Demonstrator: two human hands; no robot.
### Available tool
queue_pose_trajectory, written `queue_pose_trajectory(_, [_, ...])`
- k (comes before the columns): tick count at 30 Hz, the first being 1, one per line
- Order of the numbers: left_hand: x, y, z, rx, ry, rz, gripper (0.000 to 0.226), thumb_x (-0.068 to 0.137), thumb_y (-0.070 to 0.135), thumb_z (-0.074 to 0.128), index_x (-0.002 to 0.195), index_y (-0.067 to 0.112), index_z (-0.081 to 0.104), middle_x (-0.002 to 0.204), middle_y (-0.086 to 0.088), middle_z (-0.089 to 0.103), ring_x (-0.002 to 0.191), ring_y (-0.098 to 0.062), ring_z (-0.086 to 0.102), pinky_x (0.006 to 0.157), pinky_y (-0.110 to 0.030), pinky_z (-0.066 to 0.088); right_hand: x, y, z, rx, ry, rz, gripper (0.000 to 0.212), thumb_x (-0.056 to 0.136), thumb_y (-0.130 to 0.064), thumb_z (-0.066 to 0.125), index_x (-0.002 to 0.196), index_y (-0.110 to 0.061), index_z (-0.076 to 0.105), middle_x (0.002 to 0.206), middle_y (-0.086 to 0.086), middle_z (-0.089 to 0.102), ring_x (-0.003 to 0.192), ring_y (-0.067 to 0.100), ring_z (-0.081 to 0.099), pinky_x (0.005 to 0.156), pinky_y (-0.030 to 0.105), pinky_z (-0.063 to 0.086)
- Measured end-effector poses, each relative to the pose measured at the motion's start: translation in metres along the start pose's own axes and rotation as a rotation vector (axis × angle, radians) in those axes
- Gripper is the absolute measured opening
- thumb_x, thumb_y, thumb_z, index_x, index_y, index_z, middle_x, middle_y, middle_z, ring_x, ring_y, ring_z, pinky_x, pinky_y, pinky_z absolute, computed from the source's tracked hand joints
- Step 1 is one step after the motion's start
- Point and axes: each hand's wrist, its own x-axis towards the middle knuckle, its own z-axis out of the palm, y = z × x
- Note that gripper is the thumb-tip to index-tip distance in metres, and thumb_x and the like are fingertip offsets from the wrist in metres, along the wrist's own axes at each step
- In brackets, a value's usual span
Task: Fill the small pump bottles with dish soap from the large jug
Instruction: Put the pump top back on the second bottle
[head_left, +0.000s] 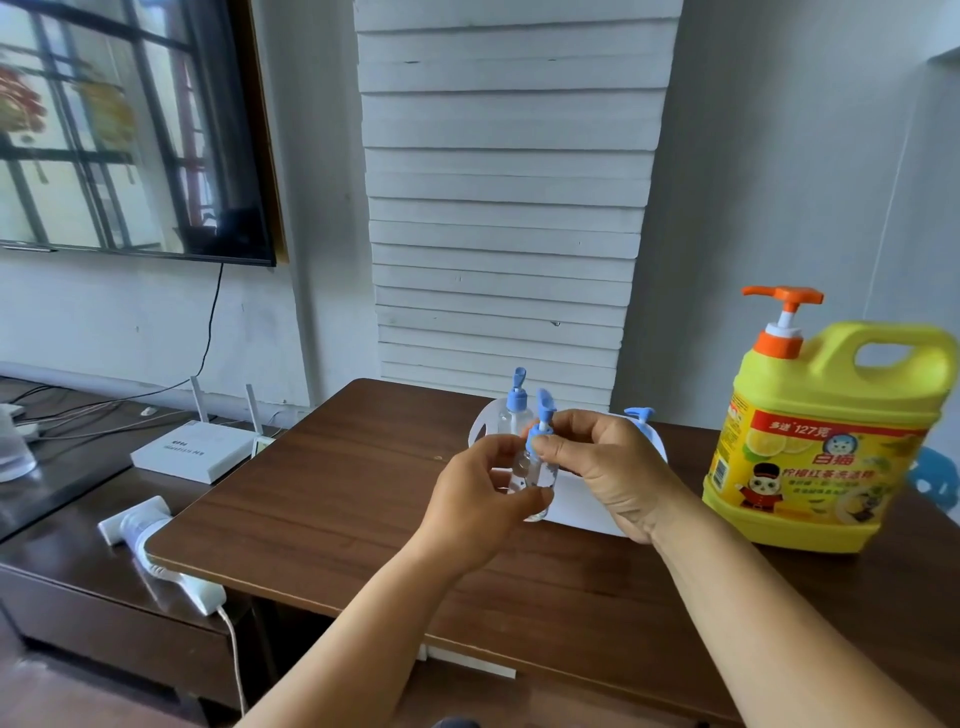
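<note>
I hold a small clear pump bottle (531, 475) above the brown table (322, 499). My left hand (480, 504) grips its body from the left. My right hand (605, 465) pinches its blue pump collar (535, 434) at the top. A second small bottle (514, 410) with a blue pump stands behind it on a white holder (480, 431). The blue pump of a third bottle (640, 414) peeks out behind my right hand. The large yellow jug (821, 441) with an orange pump stands upright at the right of the table.
A white router (195, 452) and cables lie on the dark low cabinet (67, 566) to the left. A white power strip (187, 587) hangs at the table's left corner. A white slatted panel (509, 208) and grey wall stand behind the table.
</note>
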Motion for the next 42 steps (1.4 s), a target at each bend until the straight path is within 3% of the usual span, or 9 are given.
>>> queue_pose_trajectory(9, [0.001, 0.003, 0.004, 0.024, -0.024, 0.004, 0.044, 0.072, 0.021, 0.076, 0.112, 0.027, 0.06, 0.1, 0.006, 0.068, 0.089, -0.013, 0.066, 0.078, -0.029, 0.057, -0.002, -0.002, -0.004, 0.11, -0.018, 0.026, 0.01, 0.082, -0.002, 0.065, 0.089, -0.008, 0.069, 0.079, 0.003, 0.07, 0.078, 0.013, 0.067, 0.067, 0.014, 0.054])
queue_pose_trajectory(14, [0.002, 0.006, 0.006, -0.001, -0.036, 0.013, 0.043, 0.073, 0.018, 0.075, 0.113, 0.026, 0.06, 0.098, 0.004, 0.07, 0.085, -0.013, 0.068, 0.072, -0.024, 0.055, -0.002, -0.003, -0.009, 0.175, -0.095, 0.04, 0.015, 0.088, -0.005, 0.057, 0.097, -0.007, 0.069, 0.092, 0.009, 0.07, 0.089, 0.017, 0.068, 0.084, 0.022, 0.054])
queue_pose_trajectory(18, [0.001, 0.007, 0.007, 0.003, -0.028, 0.023, 0.041, 0.073, 0.016, 0.075, 0.111, 0.022, 0.062, 0.097, 0.002, 0.071, 0.085, -0.016, 0.067, 0.075, -0.027, 0.057, 0.0, -0.003, -0.006, 0.119, -0.01, 0.019, 0.007, 0.081, -0.004, 0.066, 0.087, -0.008, 0.067, 0.083, 0.005, 0.068, 0.074, 0.01, 0.067, 0.07, 0.016, 0.054])
queue_pose_trajectory(23, [0.001, 0.012, 0.005, -0.013, -0.066, 0.036, 0.043, 0.077, 0.009, 0.07, 0.116, 0.025, 0.06, 0.096, 0.005, 0.071, 0.078, -0.006, 0.066, 0.073, -0.019, 0.053, -0.001, -0.002, -0.009, 0.154, -0.108, 0.018, 0.017, 0.088, -0.007, 0.058, 0.1, -0.008, 0.069, 0.097, 0.005, 0.072, 0.091, 0.014, 0.068, 0.087, 0.022, 0.053])
queue_pose_trajectory(28, [0.001, 0.01, 0.008, 0.136, 0.013, 0.087, 0.034, 0.074, 0.023, 0.071, 0.107, 0.028, 0.063, 0.089, 0.005, 0.071, 0.081, -0.013, 0.066, 0.079, -0.033, 0.056, 0.0, -0.002, -0.003, 0.108, 0.025, -0.015, 0.008, 0.079, 0.0, 0.067, 0.084, -0.007, 0.069, 0.079, 0.004, 0.07, 0.076, 0.013, 0.068, 0.066, 0.014, 0.054])
queue_pose_trajectory(33, [-0.002, 0.009, 0.012, 0.236, 0.1, 0.13, 0.024, 0.076, 0.027, 0.07, 0.099, 0.026, 0.063, 0.085, 0.002, 0.067, 0.079, -0.017, 0.063, 0.072, -0.034, 0.054, 0.002, 0.004, 0.002, 0.092, 0.09, -0.014, 0.01, 0.076, -0.005, 0.073, 0.079, -0.013, 0.068, 0.071, -0.002, 0.069, 0.078, 0.017, 0.067, 0.076, 0.022, 0.051])
queue_pose_trajectory(36, [-0.001, 0.007, 0.012, 0.224, 0.094, 0.116, 0.031, 0.075, 0.03, 0.07, 0.104, 0.027, 0.061, 0.088, 0.004, 0.068, 0.083, -0.015, 0.063, 0.076, -0.038, 0.054, 0.001, 0.007, 0.003, 0.027, 0.096, -0.03, 0.009, 0.078, -0.011, 0.073, 0.08, -0.018, 0.069, 0.073, -0.004, 0.068, 0.078, 0.013, 0.066, 0.076, 0.022, 0.05])
queue_pose_trajectory(38, [0.002, 0.009, 0.011, 0.21, 0.089, 0.107, 0.04, 0.074, 0.033, 0.072, 0.112, 0.028, 0.059, 0.093, 0.006, 0.068, 0.087, -0.012, 0.064, 0.081, -0.036, 0.054, 0.003, 0.003, 0.002, -0.01, 0.127, -0.066, 0.008, 0.08, -0.014, 0.072, 0.08, -0.022, 0.069, 0.07, -0.009, 0.067, 0.071, 0.002, 0.065, 0.068, 0.013, 0.049])
queue_pose_trajectory(42, [0.011, 0.019, 0.01, 0.091, 0.114, 0.105, 0.062, 0.075, 0.025, 0.074, 0.13, 0.027, 0.047, 0.116, 0.013, 0.061, 0.102, -0.002, 0.059, 0.088, -0.021, 0.049, 0.015, -0.01, -0.006, 0.0, 0.263, -0.185, 0.012, 0.083, -0.016, 0.07, 0.075, -0.025, 0.07, 0.07, -0.013, 0.069, 0.065, -0.007, 0.063, 0.062, 0.006, 0.048])
